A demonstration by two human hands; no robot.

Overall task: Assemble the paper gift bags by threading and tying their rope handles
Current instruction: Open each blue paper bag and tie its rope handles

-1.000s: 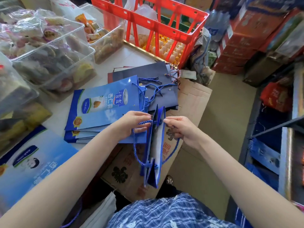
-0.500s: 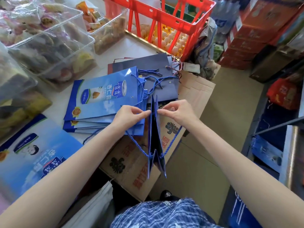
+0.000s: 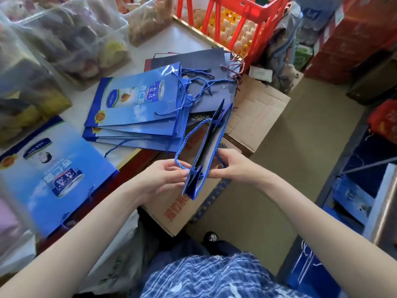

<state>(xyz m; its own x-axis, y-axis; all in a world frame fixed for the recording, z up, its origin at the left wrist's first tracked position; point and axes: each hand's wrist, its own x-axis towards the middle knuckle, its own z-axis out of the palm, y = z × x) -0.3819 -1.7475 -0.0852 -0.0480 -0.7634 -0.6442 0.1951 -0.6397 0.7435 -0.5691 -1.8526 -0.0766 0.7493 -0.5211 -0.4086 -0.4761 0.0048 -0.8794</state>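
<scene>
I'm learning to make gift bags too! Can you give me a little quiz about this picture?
1. True or false: the folded blue bag being worked on lies flat on the table.
2. Which hand touches the rope handle looping out to the side? A) left hand B) right hand C) neither
3. Fill in: behind the stack of finished bags stands a red ____.

Key: 1. False, both hands hold it up in the air. 2. A. 3. crate.
</scene>
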